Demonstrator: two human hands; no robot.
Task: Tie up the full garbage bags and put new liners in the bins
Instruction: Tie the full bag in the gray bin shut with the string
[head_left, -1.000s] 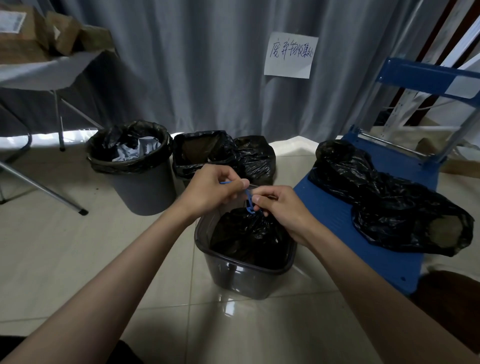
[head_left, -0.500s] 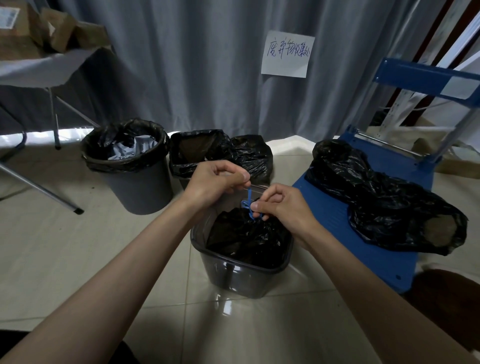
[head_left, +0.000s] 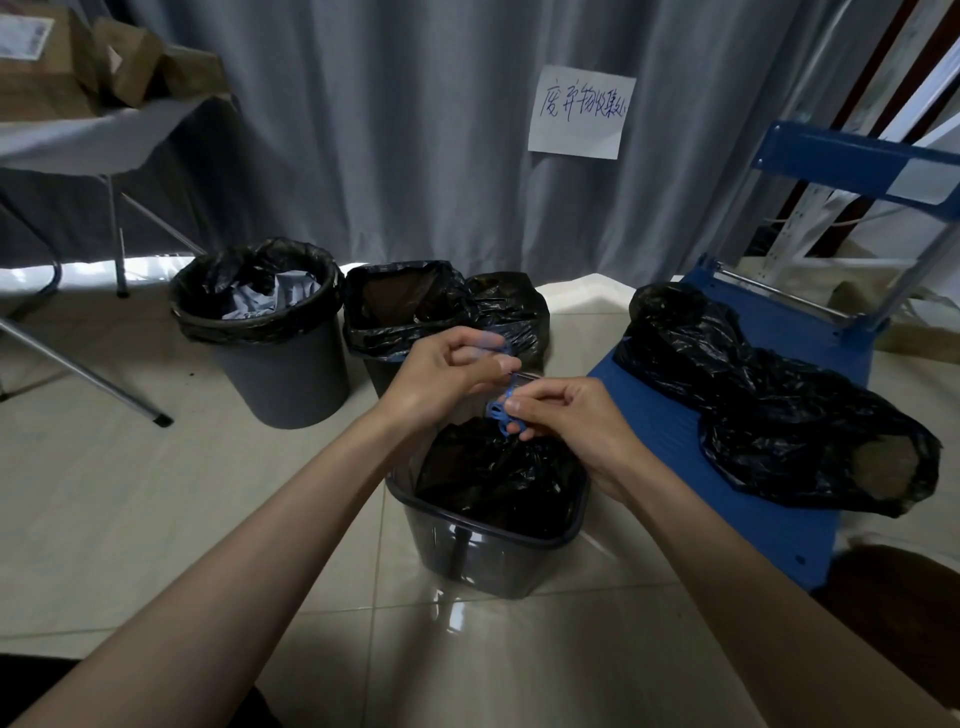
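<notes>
A: Left of frame, round grey plastic bin (head_left: 283, 374), black liner folded over its rim, pale paper inside. Not yet tied. Just beside it, a black-lined square bin (head_left: 400, 317), open at the top, with another black bag bulging against its far side.

B: And centre?

A: I see the left hand (head_left: 447, 374) curled, pinching one end of the thin blue drawstring (head_left: 501, 410) up and back. The right hand (head_left: 574, 426) pinches the loop of that drawstring right at the gathered neck of the black garbage bag (head_left: 493, 483), which sits inside the translucent dark square bin (head_left: 483, 551) on the tile.

B: Risk from here?

A: My guess: the knot is loose. If the left end slips from the pinch, the loop opens and the neck spreads. Pull too hard and the thin string may snap or tear the plastic. The light bin could also tip toward the hands.

B: Right side?

A: Loose black plastic bags (head_left: 779, 410) lying on a blue flat platform cart (head_left: 670, 431), near the right forearm. A wide elbow swing could drag them off.
</notes>
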